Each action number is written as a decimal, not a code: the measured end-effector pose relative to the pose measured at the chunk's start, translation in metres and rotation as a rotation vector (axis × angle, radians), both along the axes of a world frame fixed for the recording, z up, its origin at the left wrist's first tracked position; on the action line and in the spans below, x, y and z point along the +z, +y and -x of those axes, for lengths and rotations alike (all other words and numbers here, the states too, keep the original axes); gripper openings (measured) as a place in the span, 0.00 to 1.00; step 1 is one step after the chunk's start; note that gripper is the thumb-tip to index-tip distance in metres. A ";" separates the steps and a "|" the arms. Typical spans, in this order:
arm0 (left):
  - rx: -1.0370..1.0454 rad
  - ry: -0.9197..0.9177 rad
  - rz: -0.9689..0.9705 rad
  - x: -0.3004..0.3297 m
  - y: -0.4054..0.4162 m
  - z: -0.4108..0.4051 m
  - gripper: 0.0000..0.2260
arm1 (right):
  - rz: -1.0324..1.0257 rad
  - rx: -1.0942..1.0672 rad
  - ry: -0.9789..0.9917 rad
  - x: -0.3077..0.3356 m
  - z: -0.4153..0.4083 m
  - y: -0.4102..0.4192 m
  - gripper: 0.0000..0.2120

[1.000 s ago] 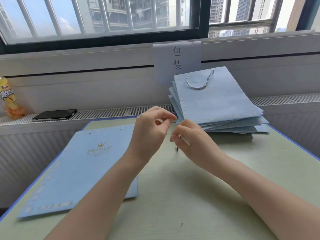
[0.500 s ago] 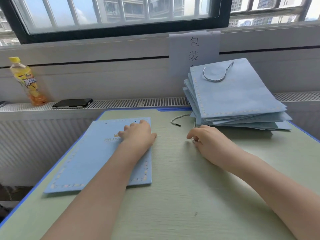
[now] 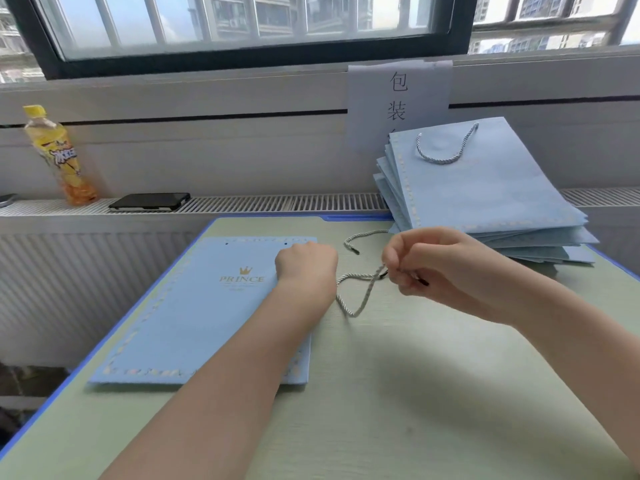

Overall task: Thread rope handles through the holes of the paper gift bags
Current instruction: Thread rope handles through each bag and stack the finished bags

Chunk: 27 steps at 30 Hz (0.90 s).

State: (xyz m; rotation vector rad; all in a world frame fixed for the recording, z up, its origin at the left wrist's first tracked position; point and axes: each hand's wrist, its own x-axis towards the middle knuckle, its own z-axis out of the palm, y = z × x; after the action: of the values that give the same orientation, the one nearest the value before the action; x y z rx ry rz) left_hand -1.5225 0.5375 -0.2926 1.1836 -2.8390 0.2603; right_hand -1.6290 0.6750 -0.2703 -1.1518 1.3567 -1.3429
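Rope handle (image 3: 360, 289), a twisted white-and-grey cord, hangs in a loop from the right hand (image 3: 446, 271) just above the table (image 3: 398, 393), between the two hands. Its fingers are curled tight and pinch the cord near its dark-tipped ends, one tip showing below the knuckles. A flat gift bag (image 3: 194, 313), pale blue with a gold crown and the word PRINCE, lies face up on the left part of the table, its two punched holes at the far edge. The left hand (image 3: 306, 268) rests on the upper right area of this bag with the fingers curled under; whether it grips anything cannot be told. A second loose cord (image 3: 363, 237) lies on the table beyond the hands, one end running under a stack of bags (image 3: 485, 192) at the far right corner. The top bag of that stack carries a fitted rope handle (image 3: 446, 147). Behind the stack a paper sign (image 3: 398, 98) with printed characters is fixed to the wall under the window (image 3: 242, 26). On the ledge to the left stand a yellow drink bottle (image 3: 59, 157), upright, and a dark phone (image 3: 149, 201) lying flat, near each other but apart.
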 end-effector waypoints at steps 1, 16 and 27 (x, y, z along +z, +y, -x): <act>-0.019 0.012 0.003 0.001 0.002 0.001 0.09 | -0.025 -0.099 0.054 -0.004 0.005 -0.003 0.15; -0.125 0.244 -0.340 0.011 0.021 0.011 0.12 | -0.182 -0.242 0.897 -0.040 0.002 -0.019 0.22; 0.453 0.203 -0.354 -0.004 -0.066 -0.025 0.20 | -0.169 -0.329 0.676 -0.041 0.004 -0.018 0.16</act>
State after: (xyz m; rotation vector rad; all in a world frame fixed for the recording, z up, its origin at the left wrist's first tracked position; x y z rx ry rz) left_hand -1.4972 0.4719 -0.2962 1.7979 -2.4733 -0.3452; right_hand -1.6325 0.6572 -0.3118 -1.3682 2.1783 -1.0564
